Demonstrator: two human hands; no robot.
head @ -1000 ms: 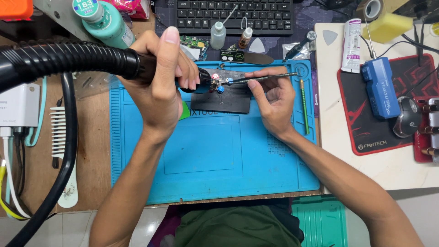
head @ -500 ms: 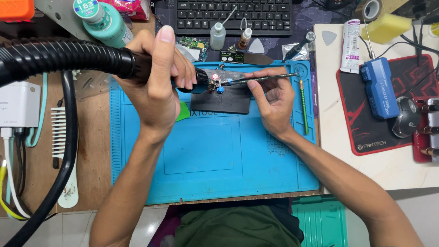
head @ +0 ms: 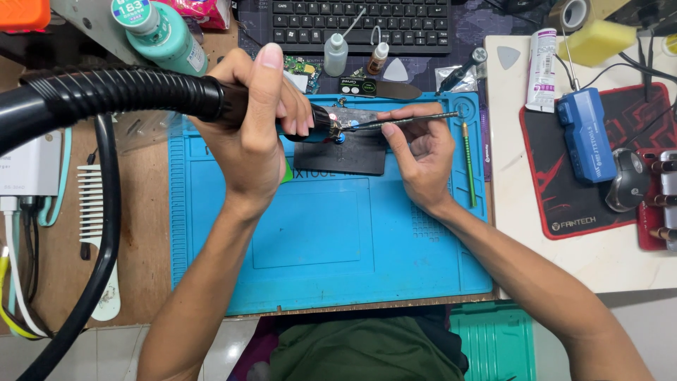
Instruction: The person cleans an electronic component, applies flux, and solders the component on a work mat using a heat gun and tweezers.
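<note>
My left hand (head: 257, 123) grips the black handle of a hot-air tool (head: 233, 102) with a thick ribbed black hose (head: 92, 95) running off to the left. Its nozzle points right, at a small board on a dark holder (head: 342, 152) near the back of a blue work mat (head: 317, 233). My right hand (head: 419, 152) holds thin tweezers (head: 405, 121), tips meeting the spot under the nozzle.
Behind the mat lie a black keyboard (head: 360, 21), two small dropper bottles (head: 336, 53) and a teal bottle (head: 159, 32). A green pencil-like tool (head: 469, 166) lies at the mat's right edge. Right: blue device (head: 584, 134), mouse (head: 627, 180), red-edged pad. Left: white comb (head: 92, 212).
</note>
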